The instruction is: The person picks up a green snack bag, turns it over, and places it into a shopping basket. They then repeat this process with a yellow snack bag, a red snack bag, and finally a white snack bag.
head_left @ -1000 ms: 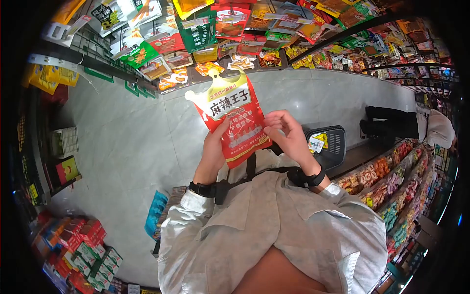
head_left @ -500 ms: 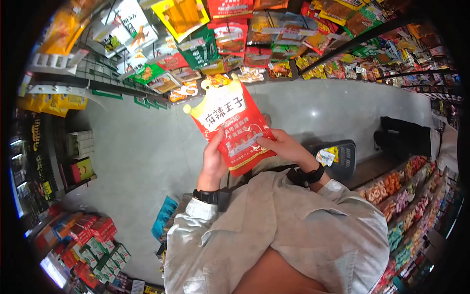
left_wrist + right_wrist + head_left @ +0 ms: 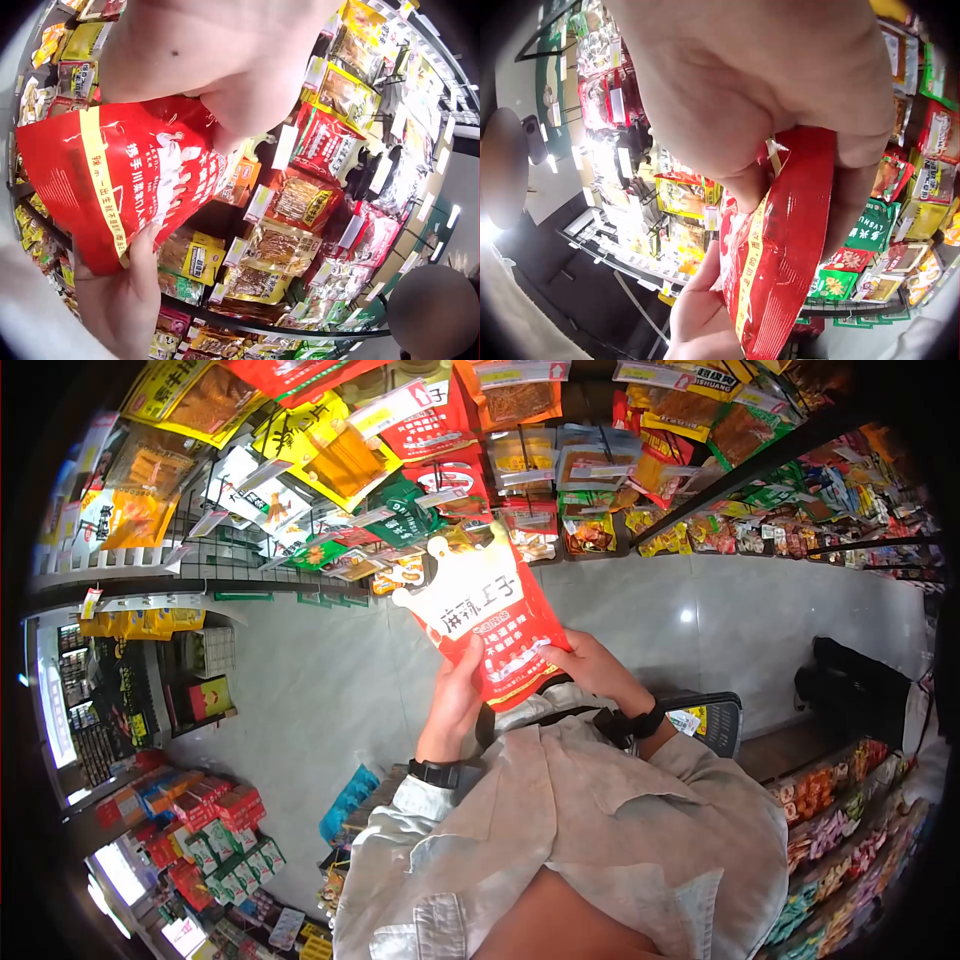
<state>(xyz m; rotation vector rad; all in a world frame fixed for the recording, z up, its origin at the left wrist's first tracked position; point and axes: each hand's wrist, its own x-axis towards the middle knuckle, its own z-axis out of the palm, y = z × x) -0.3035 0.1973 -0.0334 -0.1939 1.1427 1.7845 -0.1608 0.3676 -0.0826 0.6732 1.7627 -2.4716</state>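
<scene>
A red snack bag with a pale crown-shaped top is held upright between both hands in the head view. My left hand grips its left lower side, thumb on the front. The right hand pinches the lower right edge, thumb on the front and fingers behind. In the left wrist view the bag shows a yellow strip near its bottom, with the left hand over its edge. The right wrist view shows the bag side-on, its side pinched by the right hand.
Racks of hanging snack packets stand ahead. A dark basket with packets in it is at the right, near a person's dark-clothed legs. Stacked boxes are at lower left, and shelves of packets at lower right.
The view has shifted, and the racks ahead appear nearer and lower. My right hand, earlier with fingers lifted at the bag's edge, now pinches the bag's lower right edge.
</scene>
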